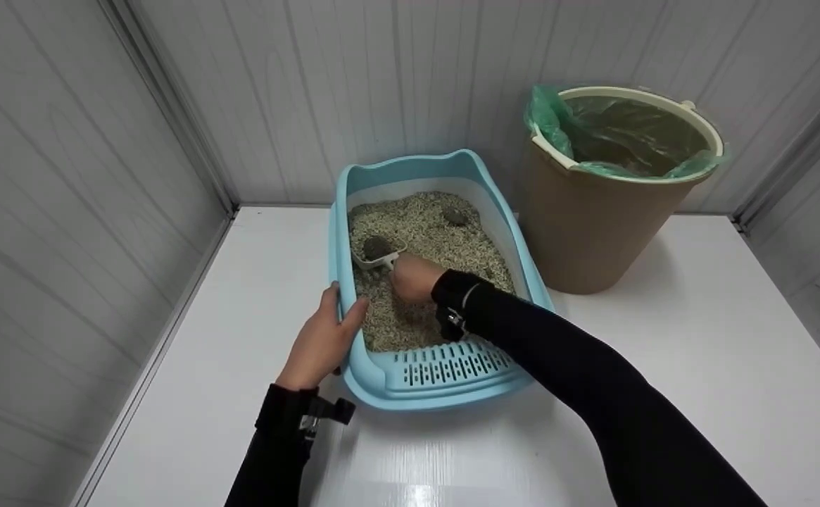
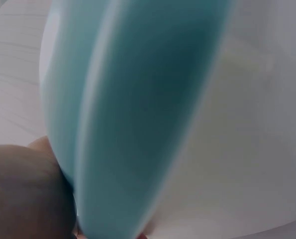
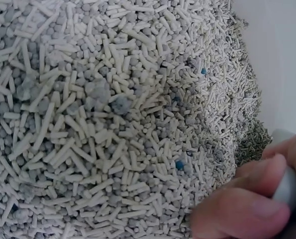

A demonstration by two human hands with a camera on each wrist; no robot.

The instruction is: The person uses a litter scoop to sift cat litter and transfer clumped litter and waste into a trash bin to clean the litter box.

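A light blue litter box [image 1: 378, 377] stands on a white surface, filled with pale pellet litter [image 1: 424, 232]. My left hand [image 1: 325, 338] grips its left rim, thumb over the edge; the left wrist view shows the blue rim [image 2: 128, 124] close up and blurred beside the hand [image 2: 23, 194]. My right hand [image 1: 415, 278] holds the handle of a white scoop [image 1: 379, 259] inside the box, and a dark clump [image 1: 377, 247] lies in the scoop. A second dark clump [image 1: 455, 217] rests on the litter farther back. In the right wrist view, fingers [image 3: 247, 209] curl round the grey handle [image 3: 287, 186] above the litter [image 3: 113, 119].
A tan bucket [image 1: 593, 225] lined with a green bag [image 1: 621, 134] stands right of the box, against the back wall. Panelled walls close in the left, back and right sides. The box's front has a slotted grate [image 1: 448, 366].
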